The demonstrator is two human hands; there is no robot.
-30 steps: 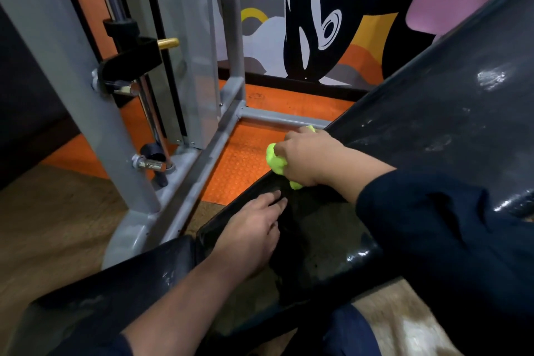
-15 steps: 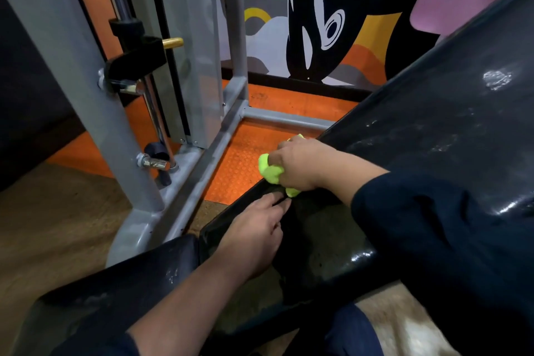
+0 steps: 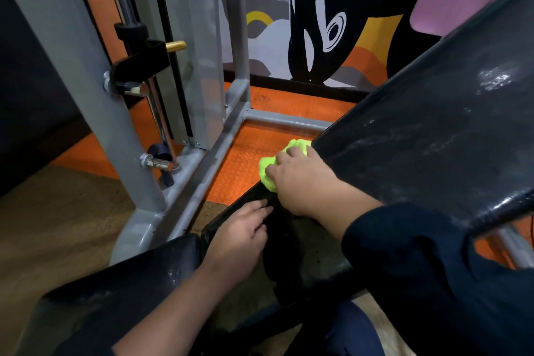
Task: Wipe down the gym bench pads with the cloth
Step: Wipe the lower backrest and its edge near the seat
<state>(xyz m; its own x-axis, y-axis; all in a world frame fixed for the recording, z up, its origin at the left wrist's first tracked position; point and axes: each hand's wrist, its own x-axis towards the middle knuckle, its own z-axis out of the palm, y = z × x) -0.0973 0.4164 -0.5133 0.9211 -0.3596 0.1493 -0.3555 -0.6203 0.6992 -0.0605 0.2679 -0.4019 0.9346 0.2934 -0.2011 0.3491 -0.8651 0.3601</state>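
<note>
A person leans over a black gym bench, seen from a camera on their head. The largest thing in view is the inclined back pad (image 3: 433, 130), a glossy black slab rising to the right, streaked with pale wet smears. Below it lies the lower seat pad (image 3: 303, 246), dull and scuffed, and nearer the viewer a third black pad (image 3: 121, 295) at lower left. Behind stands a grey steel machine frame (image 3: 95, 113) on an orange rubber floor mat (image 3: 245, 153), with a bright painted mural (image 3: 318, 23) on the wall.

The right hand (image 3: 306, 182), in a dark blue sleeve (image 3: 433, 269), is curled round a bunched lime-green cloth (image 3: 267, 169), pressing it against the left edge of the pads where the back pad meets the seat pad. The left hand (image 3: 239, 237) rests flat on the seat pad, fingers straight and loosely spread, its fingertips just below the cloth and near the right hand.

Over the last second the cloth has slid a little down and leftward along that edge — a short stroke toward the junction — while the left hand has stayed put, bracing. That suggests the wiping is now working the seam and side edge rather than the broad faces. Judging from the streaks, the back pad has been gone over; the dull seat pad and the near pad probably still need passes.
</note>
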